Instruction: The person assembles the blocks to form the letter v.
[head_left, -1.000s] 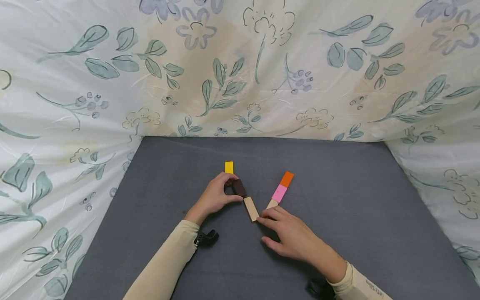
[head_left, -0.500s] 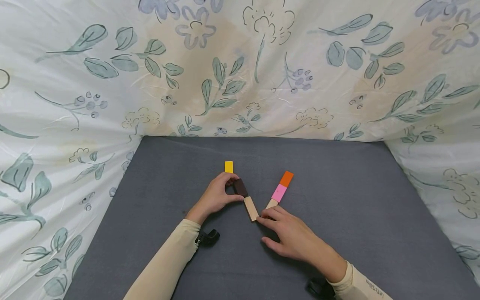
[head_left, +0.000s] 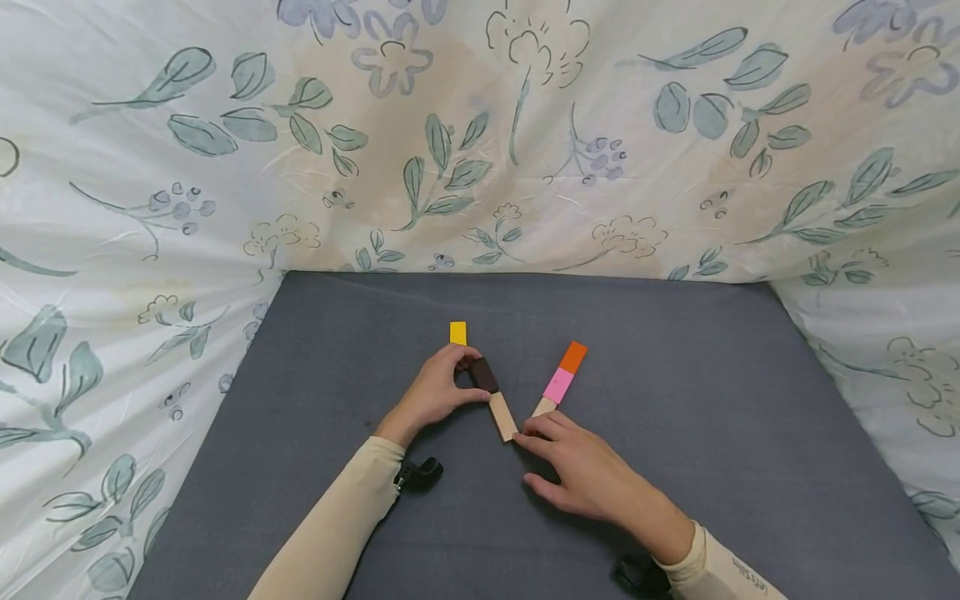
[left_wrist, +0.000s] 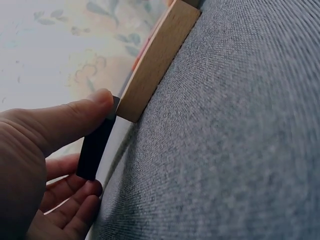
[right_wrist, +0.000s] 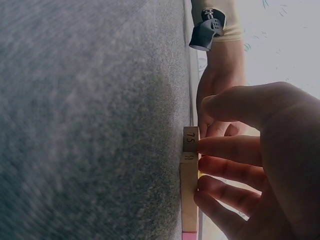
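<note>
My left hand (head_left: 435,387) pinches a dark brown block (head_left: 483,375) between thumb and fingertips. One end of that block meets the upper end of a plain wooden block (head_left: 503,417); in the left wrist view the dark block is tilted beside the wooden block (left_wrist: 157,60). My right hand (head_left: 581,467) rests its fingertips, fairly straight, on the lower ends of two wooden blocks. In the right wrist view those ends, one the numbered block (right_wrist: 190,137), lie by my fingers. A second wooden block (head_left: 545,407), partly hidden by the right hand, runs up to a pink block (head_left: 558,386).
An orange block (head_left: 573,358) continues the right-hand row past the pink one. Behind my left fingers lies a yellow block (head_left: 458,333), partly covered. Grey cloth (head_left: 712,400) covers the table, and a floral curtain (head_left: 480,150) hangs around its back and sides.
My left hand and the dark brown block have shifted slightly to the right, against the wooden block. The right hand has stayed in place.
</note>
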